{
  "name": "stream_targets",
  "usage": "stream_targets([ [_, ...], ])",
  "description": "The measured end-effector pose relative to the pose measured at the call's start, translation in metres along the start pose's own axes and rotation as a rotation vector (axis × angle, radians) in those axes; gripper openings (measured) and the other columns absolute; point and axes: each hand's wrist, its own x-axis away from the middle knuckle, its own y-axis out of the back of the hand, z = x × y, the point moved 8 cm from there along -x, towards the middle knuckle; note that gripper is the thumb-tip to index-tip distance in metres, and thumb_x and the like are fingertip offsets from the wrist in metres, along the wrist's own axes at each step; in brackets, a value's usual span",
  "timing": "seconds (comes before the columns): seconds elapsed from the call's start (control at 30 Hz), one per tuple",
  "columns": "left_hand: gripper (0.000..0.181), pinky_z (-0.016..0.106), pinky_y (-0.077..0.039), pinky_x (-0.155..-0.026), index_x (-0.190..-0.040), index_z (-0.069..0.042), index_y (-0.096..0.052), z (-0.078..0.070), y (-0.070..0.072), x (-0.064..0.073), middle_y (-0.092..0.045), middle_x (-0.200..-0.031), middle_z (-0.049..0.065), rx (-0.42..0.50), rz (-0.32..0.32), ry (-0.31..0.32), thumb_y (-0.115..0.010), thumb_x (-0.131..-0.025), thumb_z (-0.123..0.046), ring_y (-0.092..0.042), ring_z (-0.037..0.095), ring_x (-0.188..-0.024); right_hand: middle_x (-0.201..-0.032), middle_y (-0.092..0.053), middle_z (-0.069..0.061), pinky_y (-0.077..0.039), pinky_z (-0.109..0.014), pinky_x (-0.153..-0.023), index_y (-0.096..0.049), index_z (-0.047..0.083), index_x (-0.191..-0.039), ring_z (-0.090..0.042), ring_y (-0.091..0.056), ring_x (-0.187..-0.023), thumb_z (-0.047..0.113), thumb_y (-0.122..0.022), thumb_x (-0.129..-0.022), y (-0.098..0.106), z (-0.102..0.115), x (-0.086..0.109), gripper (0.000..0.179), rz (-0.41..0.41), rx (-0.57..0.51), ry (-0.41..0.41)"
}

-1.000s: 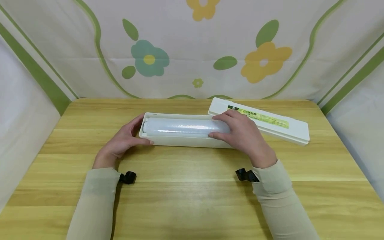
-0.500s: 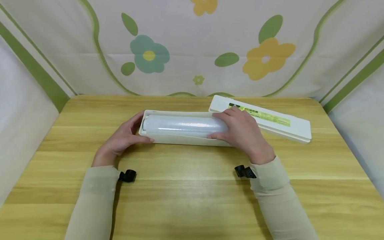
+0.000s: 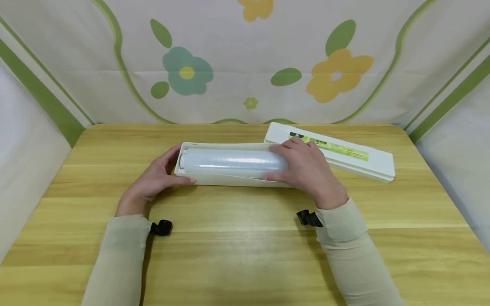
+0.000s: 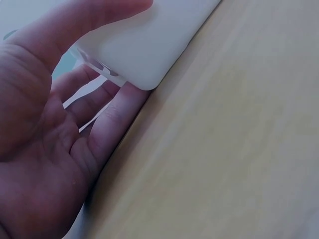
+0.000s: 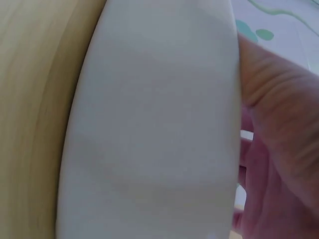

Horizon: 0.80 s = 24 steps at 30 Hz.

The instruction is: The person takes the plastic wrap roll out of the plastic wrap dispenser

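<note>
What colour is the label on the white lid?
The label is mostly yellow-green, dark at one end; the head view shows it best.

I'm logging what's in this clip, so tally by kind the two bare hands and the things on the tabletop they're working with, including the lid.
Hands: 2 (left hand, right hand)
Open white box: 1
Film roll: 1
White lid: 1
Total: 5
</note>
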Motion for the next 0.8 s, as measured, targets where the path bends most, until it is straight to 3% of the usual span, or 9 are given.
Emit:
stream_targets([
  [0.2,0.102,0.013,-0.042,-0.109,-0.167,-0.027,-0.039,-0.001,0.000,0.002,-0.044,-0.160,0.001,0.002,-0.004,0.002,-0.091,-0.083,-0.002,-0.040,0.020,-0.146,-0.136,-0.074,-0.007,-0.045,-0.054,-0.098,-0.068,0.022,-0.145,-0.031,-0.057,-0.122,0.063,-0.088,-0.081,0.000,0.006,-0.003,0.078,0.034,0.012,-0.018],
  [0.43,0.100,0.015,-0.044,-0.107,-0.165,-0.030,-0.040,0.001,-0.003,0.000,-0.046,-0.158,0.001,0.002,-0.003,0.004,-0.090,-0.084,-0.001,-0.043,0.020,-0.142,-0.136,-0.069,-0.014,-0.048,-0.067,-0.099,-0.063,0.021,-0.148,-0.043,-0.060,-0.120,0.053,-0.088,-0.087,-0.002,0.013,-0.007,0.073,0.126,0.009,-0.062],
  [0.8,0.099,0.018,-0.046,-0.106,-0.165,-0.029,-0.040,0.001,-0.002,0.001,-0.048,-0.154,0.002,-0.007,-0.004,-0.004,-0.090,-0.084,-0.002,-0.046,0.022,-0.137,-0.136,-0.073,-0.012,-0.053,-0.061,-0.088,-0.064,0.028,-0.150,-0.043,-0.066,-0.110,0.056,-0.088,-0.085,-0.005,0.015,-0.010,0.074,0.091,0.031,-0.018],
])
